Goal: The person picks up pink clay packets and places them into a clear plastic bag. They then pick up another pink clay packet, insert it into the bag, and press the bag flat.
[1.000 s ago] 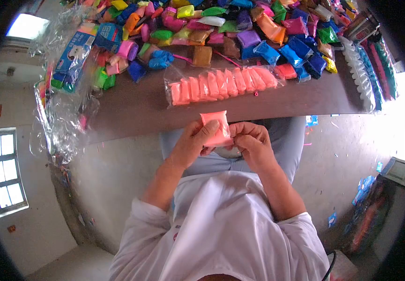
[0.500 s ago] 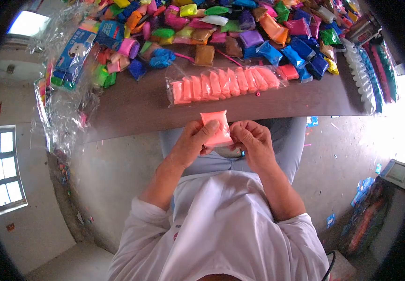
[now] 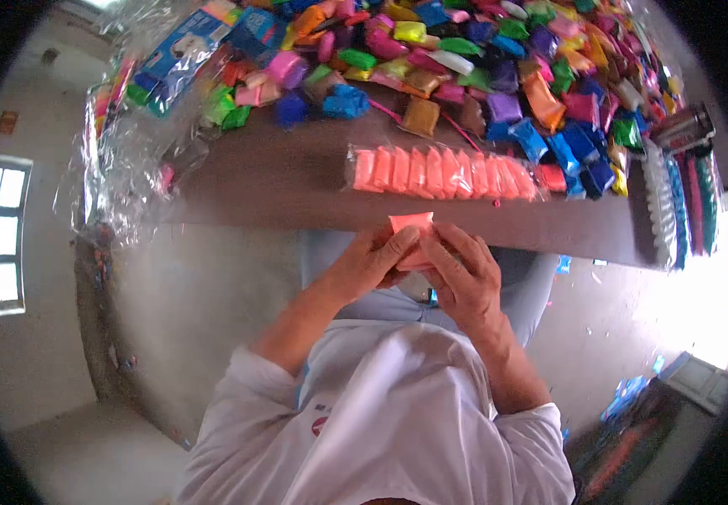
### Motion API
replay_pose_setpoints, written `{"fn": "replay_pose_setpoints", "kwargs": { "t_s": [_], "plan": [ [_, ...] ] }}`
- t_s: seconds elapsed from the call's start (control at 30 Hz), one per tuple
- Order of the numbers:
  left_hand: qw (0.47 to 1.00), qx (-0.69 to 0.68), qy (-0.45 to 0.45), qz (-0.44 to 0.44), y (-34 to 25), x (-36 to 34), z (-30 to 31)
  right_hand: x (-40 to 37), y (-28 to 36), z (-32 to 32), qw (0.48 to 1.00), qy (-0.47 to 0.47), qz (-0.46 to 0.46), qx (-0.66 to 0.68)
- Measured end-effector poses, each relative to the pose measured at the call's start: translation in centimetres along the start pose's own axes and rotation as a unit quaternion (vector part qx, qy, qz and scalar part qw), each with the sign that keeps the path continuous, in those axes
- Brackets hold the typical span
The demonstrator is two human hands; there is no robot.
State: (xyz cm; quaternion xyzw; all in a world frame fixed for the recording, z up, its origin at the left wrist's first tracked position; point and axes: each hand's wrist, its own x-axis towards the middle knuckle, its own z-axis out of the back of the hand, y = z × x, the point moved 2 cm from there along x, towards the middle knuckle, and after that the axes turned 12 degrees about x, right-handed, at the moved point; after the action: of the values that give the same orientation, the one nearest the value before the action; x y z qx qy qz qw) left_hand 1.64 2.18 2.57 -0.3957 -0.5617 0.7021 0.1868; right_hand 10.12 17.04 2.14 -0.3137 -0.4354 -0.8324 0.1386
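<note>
A coral-pink packet (image 3: 412, 222) is held upright between both hands in front of the table edge. My left hand (image 3: 378, 255) grips its left side, thumb across the front. My right hand (image 3: 465, 268) has its fingers closed on the packet's right side, covering much of it. Just beyond the hands, a clear bag (image 3: 444, 172) holding a row of several coral-pink packets lies on the table (image 3: 271, 185).
Many colourful packets (image 3: 498, 105) are heaped across the back. Crumpled clear plastic (image 3: 128, 177) and a blue printed package (image 3: 187, 50) lie at the left. A dark cylinder (image 3: 684, 128) and strips of white (image 3: 657, 202), blue and pink packaging stand at the right.
The camera view has turned, shifting the scene. My right hand has moved further over the packet, its fingers now across the right side. The packet remains held in both hands.
</note>
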Motion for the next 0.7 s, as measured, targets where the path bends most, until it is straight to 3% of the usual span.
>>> {"fn": "replay_pose_setpoints", "kwargs": {
  "t_s": [0.17,0.23,0.37,0.43,0.47,0.53,0.7],
  "plan": [
    [0.997,-0.043,0.017,-0.055,0.7,-0.2,2.5,3.4,-0.6,0.6,0.998,0.05,-0.005,-0.024],
    [0.995,-0.007,-0.083,-0.054,0.3,-0.4,4.4,4.9,-0.8,1.5,0.953,-0.084,-0.282,0.064],
    [0.977,0.052,-0.191,-0.079,0.1,0.8,9.4,8.9,-0.1,1.2,0.923,-0.114,-0.315,0.186],
    [0.937,0.179,-0.283,-0.102,0.4,2.4,12.1,10.1,-0.2,0.7,0.932,-0.109,-0.304,0.164],
    [0.936,0.176,-0.287,-0.104,0.6,3.5,13.3,10.6,-0.4,0.4,0.934,-0.105,-0.301,0.163],
    [0.895,0.282,-0.323,-0.124,1.1,5.4,15.0,11.0,-1.3,0.3,0.951,-0.124,-0.282,0.014],
    [0.902,0.32,-0.254,-0.14,1.7,8.3,13.6,10.6,-3.5,-0.1,0.957,-0.083,-0.279,0.008]
  ]
}}
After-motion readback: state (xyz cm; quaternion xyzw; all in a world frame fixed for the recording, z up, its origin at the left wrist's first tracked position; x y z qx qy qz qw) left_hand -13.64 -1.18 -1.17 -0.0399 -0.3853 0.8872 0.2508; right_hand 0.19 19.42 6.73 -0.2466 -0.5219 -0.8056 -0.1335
